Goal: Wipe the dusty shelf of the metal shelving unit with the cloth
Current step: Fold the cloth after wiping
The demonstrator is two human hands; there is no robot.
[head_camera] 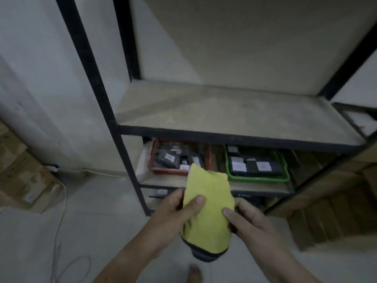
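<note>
Yellow cloth, dark-trimmed, is held folded at 6 o'clock of the view, apart from the dusty shelf. The left hand grips the cloth's left edge, thumb curled over its top face. The right hand grips the right edge likewise. The shelf lies at 12 o'clock from the cloth, inside the black shelving unit. Tier below: red basket at 11 o'clock of the cloth, green basket at 1 o'clock. Cardboard boxes stand at 9 o'clock.
</note>
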